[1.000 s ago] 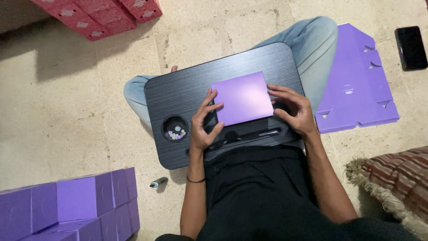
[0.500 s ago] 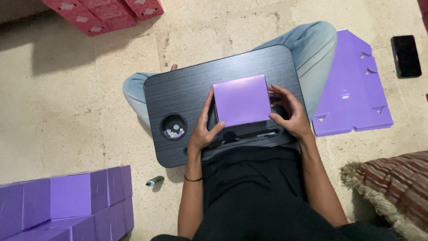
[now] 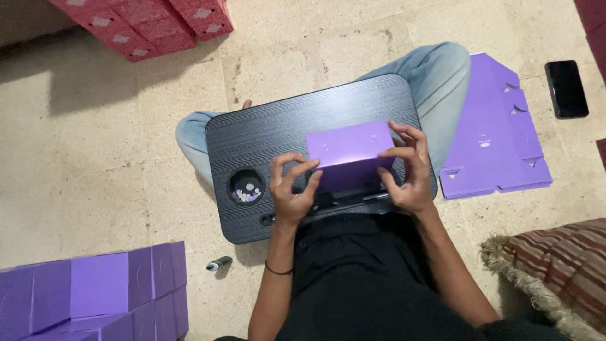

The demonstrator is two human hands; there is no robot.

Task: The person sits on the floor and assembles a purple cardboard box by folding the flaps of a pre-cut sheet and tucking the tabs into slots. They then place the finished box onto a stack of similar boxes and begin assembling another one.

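Observation:
A purple cardboard box [image 3: 350, 155] stands on a black lap desk [image 3: 271, 132] that rests across my crossed legs. My left hand [image 3: 290, 189] grips the box's left side, thumb and fingers pinched at its lower corner. On the right side, my right hand [image 3: 407, 170] clasps the box with fingers spread over its end face. A black pen [image 3: 353, 199] lies in the desk's front groove, partly hidden by the box and hands.
The desk's round cup recess [image 3: 246, 187] holds small paper bits. A stack of flat purple box blanks [image 3: 495, 139] lies right of my knee, a black phone [image 3: 566, 88] beyond it. Assembled purple boxes [image 3: 95, 290] sit lower left, red boxes [image 3: 145, 22] upper left, a striped cushion [image 3: 562, 265] lower right, a small tube [image 3: 219, 263] on the floor.
The purple piece has gone from a flat-looking tilted panel to an upright closed box. Both hands have shifted from its lower edges to its two ends.

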